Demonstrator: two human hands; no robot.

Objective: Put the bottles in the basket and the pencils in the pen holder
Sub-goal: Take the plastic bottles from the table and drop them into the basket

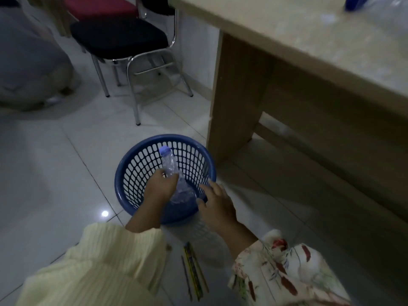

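A round blue perforated basket point(134, 166) stands on the white tiled floor. Inside it a clear crumpled plastic bottle point(171, 167) with a pale blue cap leans upward. My left hand point(162, 186) is shut around the bottle's middle, over the basket. Just right of it, my right hand point(217, 202) hovers above the basket's near right rim, fingers spread and holding nothing. Three pencils point(194, 270) lie side by side on the floor between my two sleeves. No pen holder shows in view.
A beige table point(298, 40) with a wooden panel leg point(234, 96) stands right of the basket. On its far corner rests a blue object point(355, 3). Black-seated chrome chairs point(123, 38) stand behind the basket. Someone in grey crouches at far left point(28, 62).
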